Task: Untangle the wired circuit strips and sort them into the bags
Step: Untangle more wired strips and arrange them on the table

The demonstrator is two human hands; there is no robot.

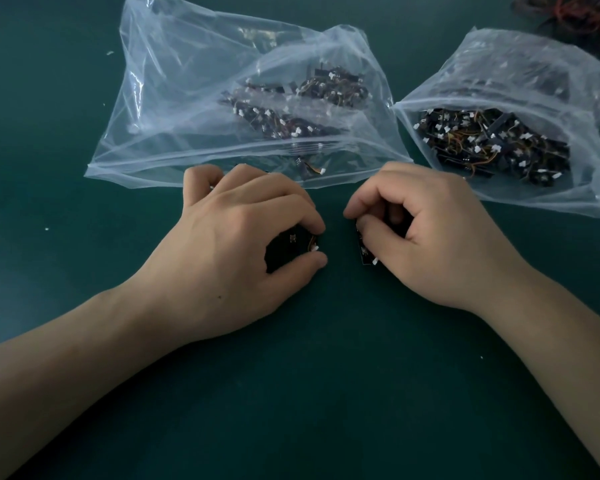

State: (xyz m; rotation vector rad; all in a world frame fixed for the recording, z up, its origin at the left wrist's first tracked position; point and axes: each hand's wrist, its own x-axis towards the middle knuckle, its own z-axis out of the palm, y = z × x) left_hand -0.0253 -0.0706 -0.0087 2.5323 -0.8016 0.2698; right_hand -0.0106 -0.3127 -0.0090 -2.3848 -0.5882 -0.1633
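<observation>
Nearest, low over the green table [291,393], the left hand [232,233] pinches a black circuit strip [291,242]. The right hand [426,230] pinches a second strip [364,252], held apart from the first. Just beyond lie the left bag [187,98], straight ahead, and the right bag [534,74], off rightward.

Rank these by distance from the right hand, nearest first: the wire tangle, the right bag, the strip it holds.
1. The strip: in the grip of the right hand, at its fingers.
2. The right bag: just beyond the knuckles, up and to the right.
3. The wire tangle: far top-right corner, behind that bag.
</observation>
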